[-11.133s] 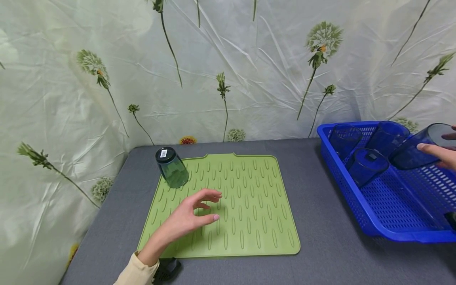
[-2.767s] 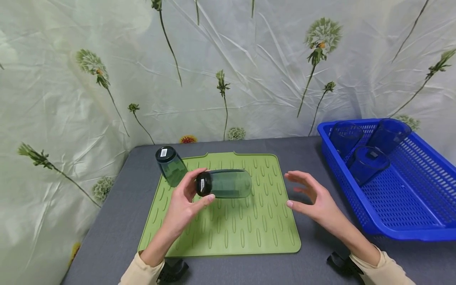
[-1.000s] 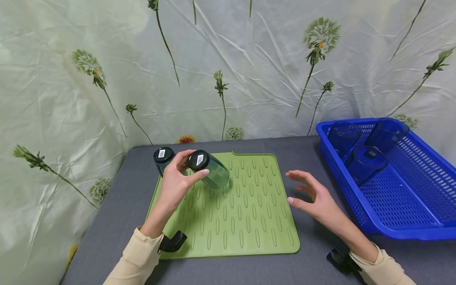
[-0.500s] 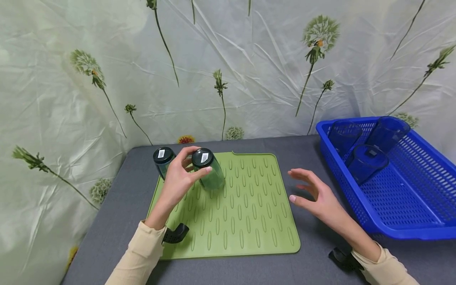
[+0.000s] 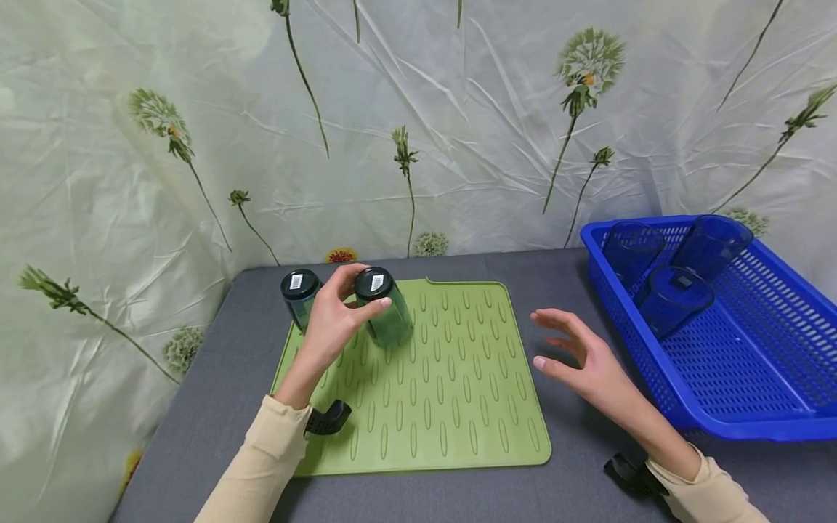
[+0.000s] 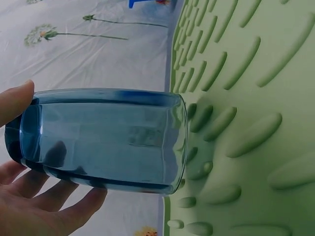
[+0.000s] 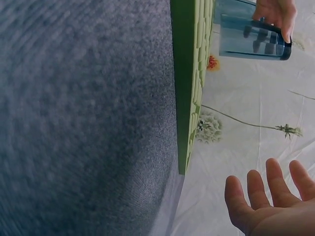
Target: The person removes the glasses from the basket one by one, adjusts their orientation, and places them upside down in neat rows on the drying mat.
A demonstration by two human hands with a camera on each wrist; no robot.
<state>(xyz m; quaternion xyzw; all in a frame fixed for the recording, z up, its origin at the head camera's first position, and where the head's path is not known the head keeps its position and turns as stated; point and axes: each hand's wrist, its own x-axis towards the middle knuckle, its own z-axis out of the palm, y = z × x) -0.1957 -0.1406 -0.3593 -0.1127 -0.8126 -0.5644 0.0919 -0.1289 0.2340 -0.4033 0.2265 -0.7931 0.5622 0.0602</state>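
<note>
A tinted drinking glass stands upside down at the far left part of the green ribbed mat. My left hand grips it near its dark base, thumb on one side and fingers on the other. In the left wrist view the glass's rim is at the mat's surface; whether it touches is hard to tell. A second upturned glass is just left of it, partly behind the left hand. Between mat and basket, my right hand hovers with loosely bent fingers, holding nothing.
On the right is a blue plastic basket with 3 glasses in its far left part. Mat and basket are on a grey cloth-covered table. A flowered sheet hangs behind.
The right hand brought a glass from the basket, and the left hand now holds it. It has turned from sideways to upside down and moved left, beside the first glass. The right hand barely moved lately.
</note>
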